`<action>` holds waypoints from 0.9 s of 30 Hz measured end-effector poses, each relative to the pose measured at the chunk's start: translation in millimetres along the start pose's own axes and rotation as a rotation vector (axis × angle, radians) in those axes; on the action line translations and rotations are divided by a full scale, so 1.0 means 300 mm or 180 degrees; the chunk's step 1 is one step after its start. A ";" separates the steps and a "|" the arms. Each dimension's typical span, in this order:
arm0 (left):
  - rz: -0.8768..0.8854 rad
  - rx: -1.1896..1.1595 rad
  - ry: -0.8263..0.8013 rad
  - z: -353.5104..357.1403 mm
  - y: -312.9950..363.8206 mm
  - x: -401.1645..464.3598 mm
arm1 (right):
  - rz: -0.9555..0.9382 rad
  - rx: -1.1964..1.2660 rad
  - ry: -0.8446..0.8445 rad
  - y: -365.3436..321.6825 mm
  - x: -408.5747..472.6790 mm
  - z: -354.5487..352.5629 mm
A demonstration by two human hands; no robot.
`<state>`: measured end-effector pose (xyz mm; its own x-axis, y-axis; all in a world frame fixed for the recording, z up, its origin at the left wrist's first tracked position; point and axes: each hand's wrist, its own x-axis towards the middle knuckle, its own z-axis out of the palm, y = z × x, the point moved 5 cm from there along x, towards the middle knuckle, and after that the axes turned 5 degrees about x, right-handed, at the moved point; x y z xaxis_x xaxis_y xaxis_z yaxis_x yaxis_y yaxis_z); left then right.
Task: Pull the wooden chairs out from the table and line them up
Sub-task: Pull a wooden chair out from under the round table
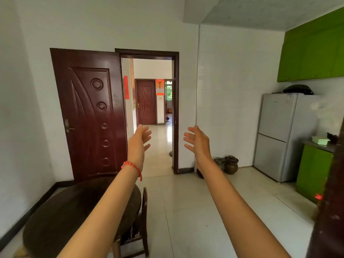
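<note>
Left hand and right hand raised mid-air, fingers spread, palms facing, holding nothing. Wooden chair well below the left hand, tucked against the round dark counter.

Pale glossy tiled floor stretches ahead of me to an open doorway. A dark round wooden table stands on it at my lower left, with a wooden chair tucked against its right edge. Two brown clay jars sit on the floor by the far wall, beside a silver fridge.
</note>
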<state>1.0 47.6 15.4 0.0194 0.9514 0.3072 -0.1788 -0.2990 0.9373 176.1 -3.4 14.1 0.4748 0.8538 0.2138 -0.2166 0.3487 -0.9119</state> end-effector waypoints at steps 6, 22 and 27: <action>-0.0026 -0.0014 -0.0051 0.043 -0.086 0.208 | 0.0067 0.0055 0.0030 0.071 0.195 0.026; -0.0208 -0.0065 0.0010 0.350 -0.424 0.814 | 0.0072 0.0100 0.0092 0.269 0.921 -0.052; -0.0214 -0.0072 0.0094 0.447 -0.504 1.011 | 0.0078 0.0064 0.0057 0.291 1.161 -0.080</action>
<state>165.9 371.6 -11.0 0.0030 0.9711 0.2385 -0.2001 -0.2331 0.9516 343.2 315.3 0.4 0.4843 0.8551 0.1849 -0.2453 0.3356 -0.9095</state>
